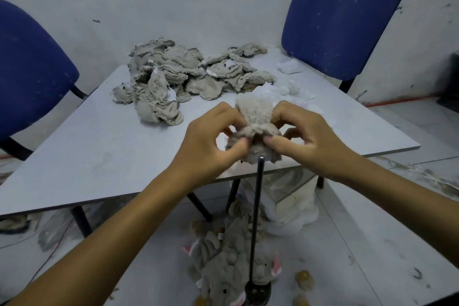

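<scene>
A small beige plush toy skin [255, 119], fuzzy on its upper part and turned back lower down, is held above the near edge of the grey table [99, 146]. My left hand [213, 141] pinches its left side between thumb and fingers. My right hand [300, 134] pinches its right side the same way. A thin black upright rod [257, 218] on a round base stands on the floor, its tip just under the skin.
A heap of inside-out beige skins [173, 74] lies at the table's far side, with white stuffing [288, 87] to its right. Two blue chairs [345, 15] flank the table. On the floor lie plush toys [223, 263] and a white bag [293, 206].
</scene>
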The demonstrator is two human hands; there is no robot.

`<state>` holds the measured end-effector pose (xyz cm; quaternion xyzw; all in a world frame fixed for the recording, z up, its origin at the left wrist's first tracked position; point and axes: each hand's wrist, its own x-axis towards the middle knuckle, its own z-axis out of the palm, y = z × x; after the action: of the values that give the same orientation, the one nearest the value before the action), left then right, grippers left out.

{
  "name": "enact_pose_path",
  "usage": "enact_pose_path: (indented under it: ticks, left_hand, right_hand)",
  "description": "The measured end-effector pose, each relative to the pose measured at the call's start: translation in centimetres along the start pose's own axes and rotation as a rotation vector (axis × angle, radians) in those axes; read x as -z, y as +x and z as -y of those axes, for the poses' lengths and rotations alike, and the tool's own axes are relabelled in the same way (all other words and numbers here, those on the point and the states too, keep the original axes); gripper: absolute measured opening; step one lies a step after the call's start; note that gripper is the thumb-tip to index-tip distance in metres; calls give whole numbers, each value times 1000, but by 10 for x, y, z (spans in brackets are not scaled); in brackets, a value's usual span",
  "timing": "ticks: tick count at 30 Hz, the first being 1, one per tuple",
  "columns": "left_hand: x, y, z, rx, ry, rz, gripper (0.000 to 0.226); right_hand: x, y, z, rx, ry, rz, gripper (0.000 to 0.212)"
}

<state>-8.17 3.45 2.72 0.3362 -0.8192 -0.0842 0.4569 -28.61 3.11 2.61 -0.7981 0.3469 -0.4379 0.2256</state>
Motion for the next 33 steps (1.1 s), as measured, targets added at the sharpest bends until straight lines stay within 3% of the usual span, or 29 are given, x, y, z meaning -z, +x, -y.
enact_pose_path:
  ticks: [4,7,11,14,20,26,28,33]
  left_hand:
    - [-3,-18,-6,-254,158,-26,8]
    - [-11,-34,-3,-321,224,63,4]
    - [-31,-62,6,-231,261,278,4]
    - [-44,-83,15,-175,285,294,13]
    - [-54,-111,21,-141,302,345,8]
    - [-35,-96,15,-82,214,394,16]
    - [-21,-80,7,-105,157,355,19]
    - [8,-13,-15,-39,-53,153,22]
  right_hand:
    - [-3,-22,-2,394,-265,-45,11]
    - [-12,-37,-16,496,-430,-7,8]
    - [-32,-61,-42,417,-513,82,12]
    - [-50,-78,-53,367,-397,66,6]
    - [-67,-99,-67,273,-354,104,22]
    - [-42,-95,-56,237,-455,402,41]
    - [-28,-81,-41,288,-495,374,32]
    - [20,-19,1,345,-418,77,28]
